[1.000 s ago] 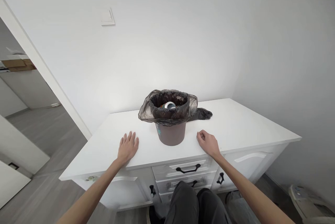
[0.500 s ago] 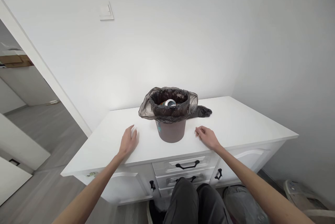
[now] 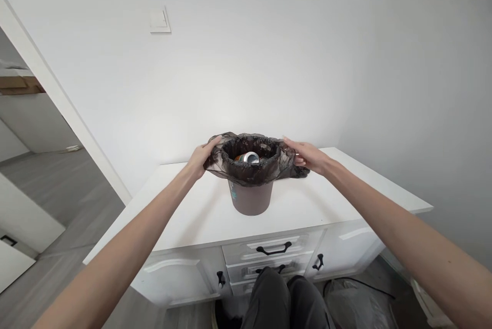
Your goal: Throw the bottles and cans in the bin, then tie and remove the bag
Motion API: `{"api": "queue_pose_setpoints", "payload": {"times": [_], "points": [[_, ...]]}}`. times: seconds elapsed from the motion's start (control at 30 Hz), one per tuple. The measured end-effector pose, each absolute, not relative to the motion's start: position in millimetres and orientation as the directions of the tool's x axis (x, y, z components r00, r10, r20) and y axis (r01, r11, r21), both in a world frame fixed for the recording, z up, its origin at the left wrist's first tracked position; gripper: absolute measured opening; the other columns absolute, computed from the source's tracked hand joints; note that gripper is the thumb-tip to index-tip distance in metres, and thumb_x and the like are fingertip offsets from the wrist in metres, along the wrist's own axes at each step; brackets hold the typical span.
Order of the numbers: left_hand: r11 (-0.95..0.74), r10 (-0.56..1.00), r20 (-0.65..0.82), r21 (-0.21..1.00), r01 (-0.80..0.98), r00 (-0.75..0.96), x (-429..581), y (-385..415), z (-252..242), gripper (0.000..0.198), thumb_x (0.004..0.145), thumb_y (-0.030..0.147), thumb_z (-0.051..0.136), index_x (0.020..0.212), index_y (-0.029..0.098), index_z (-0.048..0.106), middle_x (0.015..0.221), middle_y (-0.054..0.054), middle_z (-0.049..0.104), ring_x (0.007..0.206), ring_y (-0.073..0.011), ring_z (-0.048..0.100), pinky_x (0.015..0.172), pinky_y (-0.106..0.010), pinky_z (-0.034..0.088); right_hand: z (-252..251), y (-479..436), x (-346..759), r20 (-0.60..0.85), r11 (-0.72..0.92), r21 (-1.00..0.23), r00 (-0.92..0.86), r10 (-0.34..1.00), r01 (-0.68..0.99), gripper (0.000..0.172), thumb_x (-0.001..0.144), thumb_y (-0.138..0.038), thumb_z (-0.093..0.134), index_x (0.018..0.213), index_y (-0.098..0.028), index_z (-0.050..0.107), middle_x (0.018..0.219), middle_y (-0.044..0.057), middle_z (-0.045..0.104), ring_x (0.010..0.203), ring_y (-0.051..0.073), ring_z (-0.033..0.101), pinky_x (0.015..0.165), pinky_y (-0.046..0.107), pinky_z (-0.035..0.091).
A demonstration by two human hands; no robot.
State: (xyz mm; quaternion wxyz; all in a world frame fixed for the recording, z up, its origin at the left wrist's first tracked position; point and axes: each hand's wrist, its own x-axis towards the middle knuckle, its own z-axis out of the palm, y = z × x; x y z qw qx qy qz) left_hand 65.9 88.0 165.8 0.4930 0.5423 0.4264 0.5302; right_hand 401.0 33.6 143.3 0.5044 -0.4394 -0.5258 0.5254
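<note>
A brown trash bin [image 3: 250,200] stands upright on the white cabinet top, lined with a thin black trash bag [image 3: 249,174] folded out over its rim. Inside lies a drink can [image 3: 251,158], silver end up, with something orange beside it. My left hand [image 3: 205,155] pinches the bag's loose edge on the left side, its fingertips partly behind the film. On the right side, my right hand [image 3: 309,156] has its fingers closed on the bag's edge, thumb side up. Some fingers of both hands are hidden by the plastic.
The white cabinet [image 3: 177,278] has drawers and doors with black handles. Behind it rises a white wall with a light switch [image 3: 160,20]. A doorway opens at the left. My knees are close to the drawers, and a clear plastic bag [image 3: 357,303] lies on the floor at the right.
Both hands have risen from the cabinet top beside the bin to the bag's overhanging edges and taken hold of them. The bag's film has shifted with them; the bin stays in place.
</note>
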Motion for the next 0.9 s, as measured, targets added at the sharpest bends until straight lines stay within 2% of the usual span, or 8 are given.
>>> {"api": "queue_pose_setpoints", "payload": {"times": [0.13, 0.23, 0.33, 0.47, 0.57, 0.67, 0.77, 0.9], "points": [[-0.301, 0.949, 0.307, 0.950, 0.088, -0.066, 70, 82, 190, 0.069, 0.056, 0.036, 0.098, 0.116, 0.017, 0.068, 0.098, -0.011, 0.077, 0.095, -0.0272, 0.071, 0.085, -0.039, 0.056, 164, 29, 402, 0.175, 0.176, -0.984, -0.085, 0.981, -0.001, 0.052, 0.065, -0.055, 0.095, 0.077, -0.022, 0.057, 0.055, -0.009, 0.041, 0.047, 0.005, 0.023, 0.041, 0.023, 0.016], [-0.441, 0.880, 0.463, 0.879, 0.178, -0.106, 70, 76, 202, 0.059, 0.061, 0.025, 0.091, 0.116, 0.020, 0.067, 0.094, -0.005, 0.074, 0.086, -0.0211, 0.069, 0.076, -0.031, 0.055, 176, 24, 397, 0.281, 0.283, -0.959, 0.083, 0.956, -0.007, 0.049, 0.066, -0.046, 0.095, 0.074, -0.023, 0.053, 0.054, -0.009, 0.045, 0.045, 0.005, 0.028, 0.041, 0.022, 0.019], [-0.578, 0.757, 0.618, 0.785, 0.225, -0.212, 68, 68, 214, 0.042, 0.070, 0.019, 0.078, 0.111, 0.022, 0.070, 0.077, 0.002, 0.064, 0.071, -0.0143, 0.060, 0.067, -0.025, 0.050, 188, 15, 392, 0.365, 0.390, -0.919, 0.256, 0.895, -0.054, 0.040, 0.069, -0.035, 0.089, 0.072, -0.023, 0.051, 0.052, -0.009, 0.046, 0.041, 0.005, 0.033, 0.039, 0.021, 0.023], [-0.670, 0.609, 0.706, 0.702, 0.241, -0.362, 59, 56, 223, 0.028, 0.074, 0.016, 0.068, 0.101, 0.022, 0.072, 0.065, 0.006, 0.048, 0.062, -0.0108, 0.049, 0.063, -0.023, 0.046, 196, 1, 391, 0.381, 0.469, -0.869, 0.387, 0.839, -0.159, 0.037, 0.069, -0.022, 0.082, 0.066, -0.022, 0.046, 0.052, -0.010, 0.042, 0.041, 0.003, 0.036, 0.039, 0.018, 0.029], [-0.670, 0.613, 0.665, 0.724, 0.164, -0.426, 49, 45, 223, 0.027, 0.074, 0.018, 0.069, 0.100, 0.022, 0.070, 0.064, 0.006, 0.049, 0.061, -0.0111, 0.051, 0.063, -0.024, 0.047, 191, -6, 398, 0.342, 0.498, -0.812, 0.442, 0.829, -0.305, 0.038, 0.067, -0.016, 0.080, 0.064, -0.021, 0.043, 0.056, -0.010, 0.043, 0.043, 0.002, 0.038, 0.038, 0.015, 0.032], [-0.619, 0.697, 0.545, 0.785, -0.008, -0.466, 41, 32, 219, 0.029, 0.071, 0.022, 0.075, 0.099, 0.022, 0.067, 0.065, 0.006, 0.053, 0.073, -0.0150, 0.059, 0.066, -0.025, 0.051, 180, -10, 404, 0.257, 0.467, -0.732, 0.433, 0.864, -0.496, 0.037, 0.068, -0.014, 0.078, 0.066, -0.021, 0.042, 0.059, -0.010, 0.045, 0.044, 0.001, 0.037, 0.037, 0.014, 0.034], [-0.535, 0.797, 0.418, 0.824, -0.188, -0.436, 37, 18, 215, 0.036, 0.068, 0.027, 0.081, 0.101, 0.023, 0.065, 0.071, 0.004, 0.060, 0.079, -0.0157, 0.062, 0.070, -0.027, 0.053, 166, -13, 409, 0.145, 0.382, -0.651, 0.386, 0.911, -0.656, 0.039, 0.072, -0.009, 0.075, 0.068, -0.022, 0.039, 0.056, -0.012, 0.038, 0.043, 0.002, 0.034, 0.036, 0.014, 0.035], [-0.425, 0.882, 0.294, 0.835, -0.350, -0.370, 36, 8, 209, 0.046, 0.065, 0.026, 0.086, 0.104, 0.022, 0.064, 0.088, 0.001, 0.069, 0.079, -0.0127, 0.063, 0.074, -0.026, 0.050, 149, -13, 413, 0.066, 0.318, -0.592, 0.349, 0.935, -0.740, 0.040, 0.075, -0.007, 0.073, 0.071, -0.023, 0.036, 0.055, -0.012, 0.034, 0.042, 0.002, 0.035, 0.036, 0.014, 0.038]]}}
